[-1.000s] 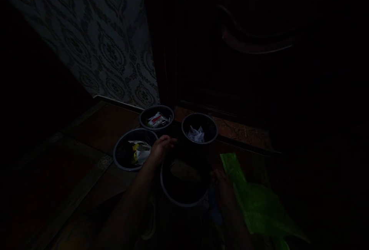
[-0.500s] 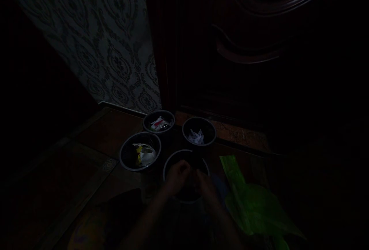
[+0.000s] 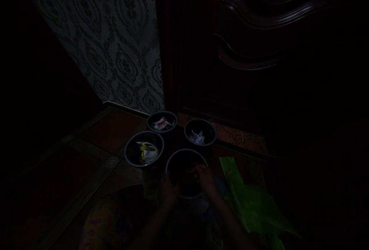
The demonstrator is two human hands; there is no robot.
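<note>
In dim light, a dark round bin (image 3: 186, 151) with a grey rim stands nearest me on the floor. My left hand (image 3: 169, 189) is by its left rim, smeared and too dark to show its fingers. Over the right side of the opening is my right hand (image 3: 204, 177), fingers pinched together. What they hold, if anything, I cannot make out. The bottom of this bin is lost in shadow.
Behind stand three similar bins: a left bin (image 3: 127, 161) with white and yellow scraps, a back bin (image 3: 148, 124) with wrappers, and a right bin (image 3: 215, 138) with crumpled paper. A green plastic bag (image 3: 253, 207) lies at right. A dark door (image 3: 248, 65) and patterned wall (image 3: 127, 50) rise behind.
My hands were close together over the front bin and have moved apart. The left has gone to the left rim, the right slightly rightward. The view has shifted a little.
</note>
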